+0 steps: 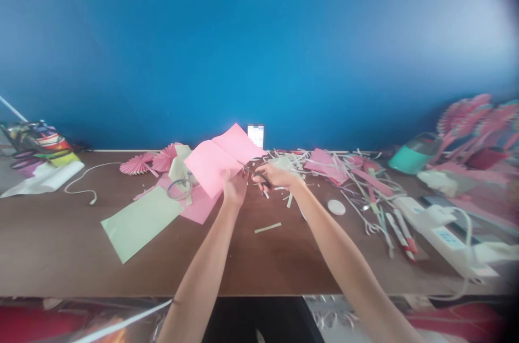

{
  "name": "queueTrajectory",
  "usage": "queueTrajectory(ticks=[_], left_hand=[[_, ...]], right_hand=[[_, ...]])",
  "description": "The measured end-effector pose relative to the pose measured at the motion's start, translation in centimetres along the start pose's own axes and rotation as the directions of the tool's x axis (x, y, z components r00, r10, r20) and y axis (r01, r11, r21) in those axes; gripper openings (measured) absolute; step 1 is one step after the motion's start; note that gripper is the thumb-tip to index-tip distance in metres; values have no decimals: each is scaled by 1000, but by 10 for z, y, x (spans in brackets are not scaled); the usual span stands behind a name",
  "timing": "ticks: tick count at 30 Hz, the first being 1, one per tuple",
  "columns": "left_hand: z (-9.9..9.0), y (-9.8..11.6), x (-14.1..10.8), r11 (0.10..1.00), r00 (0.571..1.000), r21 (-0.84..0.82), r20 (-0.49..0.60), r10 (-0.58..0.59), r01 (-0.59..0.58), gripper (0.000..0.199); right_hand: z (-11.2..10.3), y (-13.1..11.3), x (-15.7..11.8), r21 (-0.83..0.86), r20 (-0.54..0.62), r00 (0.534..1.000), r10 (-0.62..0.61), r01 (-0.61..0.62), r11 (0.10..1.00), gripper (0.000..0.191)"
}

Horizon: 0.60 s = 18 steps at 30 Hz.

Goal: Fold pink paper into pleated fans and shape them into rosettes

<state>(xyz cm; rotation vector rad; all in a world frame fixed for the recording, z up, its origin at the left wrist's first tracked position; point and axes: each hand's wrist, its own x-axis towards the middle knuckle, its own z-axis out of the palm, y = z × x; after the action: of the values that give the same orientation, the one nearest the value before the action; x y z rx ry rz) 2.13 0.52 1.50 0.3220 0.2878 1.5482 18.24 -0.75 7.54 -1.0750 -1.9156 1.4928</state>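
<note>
My left hand [234, 187] holds a large creased sheet of pink paper [213, 162] by its lower right part, above the table. Fingers of my right hand [271, 176] are wrapped round dark-handled scissors [261, 178], whose blades point left at the pink paper's edge, close to my left fingertips. Whether the blades are open is too small to tell. Under and left of the raised sheet lie a pale green sheet [141, 221], another pink sheet [200, 206] and a roll of tape [178, 190]. A green strip [268, 228] lies in front of my hands.
A lit phone [255, 136] leans upright at the back. Paper scraps, a pink piece [326, 165], a white disc [336, 207], pens [399, 232] and a power strip [446, 240] lie right. Pink paper fans [138, 164] and a white cable [81, 175] are left.
</note>
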Motion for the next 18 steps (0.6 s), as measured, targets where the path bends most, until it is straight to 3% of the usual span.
queueTrajectory(ticks=[9, 14, 18], left_hand=[[-2, 0, 1, 999, 1000, -24, 5, 23, -23, 28], [5, 7, -5, 999, 996, -37, 81, 38, -35, 22], [7, 24, -12, 993, 985, -39, 127, 116, -112, 40]], right_hand=[[-2, 1, 1, -51, -19, 1000, -25, 24, 998, 27], [-10, 9, 0, 2, -68, 998, 16, -16, 1000, 28], [-19, 18, -9, 37, -98, 994, 43, -40, 999, 33]])
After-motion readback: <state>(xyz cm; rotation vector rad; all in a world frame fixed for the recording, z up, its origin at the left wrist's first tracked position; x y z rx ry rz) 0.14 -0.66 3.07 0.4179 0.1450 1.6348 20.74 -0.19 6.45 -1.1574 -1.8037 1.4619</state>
